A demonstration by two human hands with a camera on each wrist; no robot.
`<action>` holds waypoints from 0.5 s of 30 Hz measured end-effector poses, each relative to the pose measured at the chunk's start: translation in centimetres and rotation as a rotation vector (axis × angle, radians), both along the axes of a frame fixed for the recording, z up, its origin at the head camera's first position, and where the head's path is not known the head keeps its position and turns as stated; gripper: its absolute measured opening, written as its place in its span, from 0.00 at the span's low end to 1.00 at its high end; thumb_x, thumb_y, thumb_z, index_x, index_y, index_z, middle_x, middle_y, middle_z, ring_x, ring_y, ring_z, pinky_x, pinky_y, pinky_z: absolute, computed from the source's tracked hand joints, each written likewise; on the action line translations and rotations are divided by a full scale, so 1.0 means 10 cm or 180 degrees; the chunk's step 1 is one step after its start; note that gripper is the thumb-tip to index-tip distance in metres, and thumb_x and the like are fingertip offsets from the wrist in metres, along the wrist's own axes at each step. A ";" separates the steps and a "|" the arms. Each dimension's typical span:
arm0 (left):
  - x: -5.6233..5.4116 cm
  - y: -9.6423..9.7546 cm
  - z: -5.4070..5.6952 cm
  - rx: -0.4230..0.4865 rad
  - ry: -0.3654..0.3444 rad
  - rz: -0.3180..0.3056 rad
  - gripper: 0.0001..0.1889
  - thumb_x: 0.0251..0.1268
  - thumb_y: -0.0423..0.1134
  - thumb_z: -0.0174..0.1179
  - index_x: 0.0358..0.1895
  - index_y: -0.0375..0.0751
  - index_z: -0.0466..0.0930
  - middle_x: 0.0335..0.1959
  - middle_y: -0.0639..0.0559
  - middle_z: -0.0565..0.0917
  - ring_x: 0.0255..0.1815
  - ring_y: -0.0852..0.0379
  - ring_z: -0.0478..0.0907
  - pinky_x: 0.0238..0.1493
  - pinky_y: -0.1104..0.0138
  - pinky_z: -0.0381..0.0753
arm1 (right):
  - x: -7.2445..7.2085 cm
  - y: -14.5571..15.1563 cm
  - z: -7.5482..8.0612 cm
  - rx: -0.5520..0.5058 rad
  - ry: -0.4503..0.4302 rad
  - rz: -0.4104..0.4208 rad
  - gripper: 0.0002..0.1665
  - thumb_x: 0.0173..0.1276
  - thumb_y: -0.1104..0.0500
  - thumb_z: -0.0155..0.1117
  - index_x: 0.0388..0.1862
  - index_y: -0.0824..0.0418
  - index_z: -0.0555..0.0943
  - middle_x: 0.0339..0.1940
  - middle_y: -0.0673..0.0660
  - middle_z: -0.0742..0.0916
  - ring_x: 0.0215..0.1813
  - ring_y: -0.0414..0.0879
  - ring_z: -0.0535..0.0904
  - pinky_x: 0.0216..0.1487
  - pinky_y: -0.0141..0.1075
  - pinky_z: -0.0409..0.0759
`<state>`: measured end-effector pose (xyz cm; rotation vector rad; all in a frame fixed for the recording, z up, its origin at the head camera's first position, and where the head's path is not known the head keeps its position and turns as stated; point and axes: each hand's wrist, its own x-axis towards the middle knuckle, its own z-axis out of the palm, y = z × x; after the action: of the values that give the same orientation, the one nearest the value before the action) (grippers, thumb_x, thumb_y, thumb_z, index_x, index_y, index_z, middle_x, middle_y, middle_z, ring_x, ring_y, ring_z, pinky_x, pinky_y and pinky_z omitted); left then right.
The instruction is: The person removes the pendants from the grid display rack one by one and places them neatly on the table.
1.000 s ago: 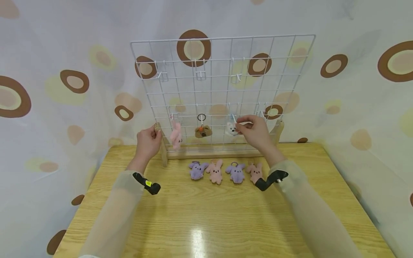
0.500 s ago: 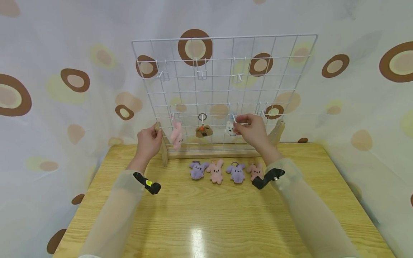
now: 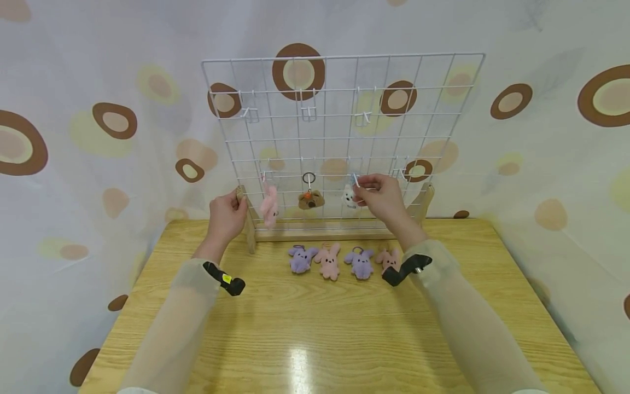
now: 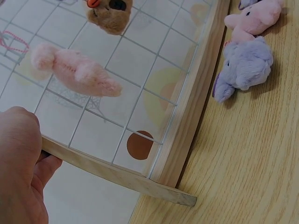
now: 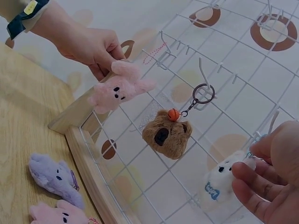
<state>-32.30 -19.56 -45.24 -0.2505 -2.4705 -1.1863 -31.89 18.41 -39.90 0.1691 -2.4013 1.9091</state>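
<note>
In the head view, my right hand (image 3: 384,196) pinches a white plush keychain (image 3: 349,197) by its upper side. This keychain is at a hook low on the white wire grid (image 3: 334,138); its blue bead chain (image 5: 256,140) lies by my thumb in the right wrist view. My left hand (image 3: 228,216) grips the top of the rack's left wooden post (image 4: 107,169). Between the hands hang a pink plush keychain (image 3: 269,207) and a brown bear-head keychain (image 5: 167,135) with an orange bell. Fingers hide part of the white plush.
Several plush keychains lie in a row before the rack: a purple one (image 3: 301,260), a pink one (image 3: 329,261), another purple one (image 3: 361,264) and a pink one (image 3: 389,259). Hooks (image 3: 308,113) line the grid's upper part. Beneath is a wooden table (image 3: 305,317).
My right hand has shifted slightly left, and the white plush has moved a little left with it. The left hand keeps its hold on the post.
</note>
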 end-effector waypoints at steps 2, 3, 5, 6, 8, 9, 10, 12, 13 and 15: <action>0.00 0.00 0.00 -0.0003 -0.0005 0.0001 0.13 0.80 0.32 0.56 0.53 0.26 0.87 0.18 0.47 0.81 0.13 0.61 0.66 0.16 0.70 0.63 | 0.00 0.00 0.00 -0.0013 -0.0017 0.0016 0.18 0.77 0.64 0.67 0.60 0.74 0.81 0.52 0.70 0.87 0.34 0.42 0.88 0.41 0.36 0.87; 0.00 0.00 -0.01 0.0001 -0.0001 0.0000 0.13 0.80 0.32 0.56 0.53 0.26 0.87 0.19 0.47 0.81 0.13 0.61 0.67 0.16 0.70 0.64 | 0.00 0.00 0.01 -0.0022 -0.0026 0.0026 0.18 0.77 0.64 0.67 0.60 0.74 0.81 0.52 0.70 0.87 0.34 0.42 0.87 0.40 0.36 0.87; 0.00 0.01 0.00 0.0014 0.0009 -0.0011 0.13 0.80 0.32 0.56 0.52 0.26 0.87 0.19 0.46 0.81 0.13 0.60 0.67 0.16 0.71 0.63 | 0.00 -0.01 0.01 -0.0040 -0.0039 0.0041 0.19 0.78 0.64 0.67 0.61 0.74 0.81 0.51 0.69 0.87 0.33 0.42 0.87 0.40 0.36 0.87; 0.00 0.01 0.00 0.0023 0.0018 -0.0018 0.13 0.80 0.32 0.56 0.52 0.26 0.87 0.19 0.46 0.81 0.13 0.59 0.67 0.16 0.71 0.63 | 0.00 -0.02 0.02 -0.0050 -0.0042 0.0045 0.19 0.78 0.64 0.68 0.60 0.74 0.81 0.51 0.68 0.87 0.33 0.42 0.87 0.40 0.36 0.87; 0.00 0.01 0.00 0.0038 0.0033 -0.0033 0.12 0.80 0.32 0.56 0.50 0.25 0.87 0.18 0.47 0.81 0.13 0.59 0.67 0.16 0.71 0.63 | 0.00 -0.03 0.02 -0.0052 -0.0034 0.0041 0.18 0.78 0.63 0.68 0.60 0.74 0.82 0.49 0.66 0.87 0.33 0.42 0.87 0.39 0.35 0.87; 0.01 0.01 0.00 0.0047 0.0038 -0.0045 0.12 0.80 0.32 0.56 0.50 0.25 0.87 0.18 0.47 0.81 0.13 0.60 0.67 0.16 0.71 0.64 | 0.00 -0.03 0.02 -0.0051 -0.0029 0.0032 0.18 0.78 0.63 0.68 0.60 0.74 0.82 0.48 0.66 0.87 0.33 0.42 0.87 0.39 0.35 0.87; 0.01 0.01 0.01 0.0047 0.0037 -0.0051 0.12 0.80 0.32 0.56 0.48 0.25 0.87 0.17 0.47 0.80 0.13 0.60 0.66 0.16 0.71 0.63 | 0.00 -0.03 0.02 -0.0043 -0.0019 0.0019 0.18 0.78 0.63 0.67 0.59 0.74 0.82 0.48 0.65 0.87 0.32 0.42 0.86 0.39 0.35 0.87; 0.01 0.01 0.00 0.0045 0.0040 -0.0057 0.12 0.80 0.31 0.56 0.46 0.26 0.86 0.16 0.48 0.78 0.12 0.61 0.66 0.16 0.70 0.63 | 0.00 -0.04 0.01 -0.0021 0.0006 -0.0010 0.17 0.78 0.62 0.67 0.57 0.74 0.83 0.47 0.64 0.87 0.32 0.42 0.86 0.38 0.34 0.86; 0.01 0.01 0.00 0.0039 0.0044 -0.0056 0.11 0.80 0.31 0.56 0.46 0.26 0.86 0.16 0.49 0.77 0.12 0.62 0.65 0.16 0.70 0.63 | -0.01 -0.04 0.01 -0.0013 0.0023 -0.0024 0.17 0.78 0.62 0.67 0.57 0.74 0.84 0.47 0.64 0.87 0.32 0.42 0.86 0.38 0.34 0.86; 0.01 0.01 0.00 0.0021 0.0053 -0.0046 0.11 0.79 0.31 0.56 0.45 0.26 0.86 0.15 0.50 0.76 0.12 0.62 0.65 0.16 0.70 0.63 | -0.01 -0.05 0.02 0.0000 0.0045 -0.0048 0.16 0.79 0.62 0.66 0.56 0.74 0.84 0.47 0.64 0.87 0.31 0.41 0.85 0.37 0.33 0.86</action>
<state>-32.25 -19.47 -45.24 -0.2760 -2.4541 -1.1931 -31.99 17.92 -39.69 0.1633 -2.3866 1.8950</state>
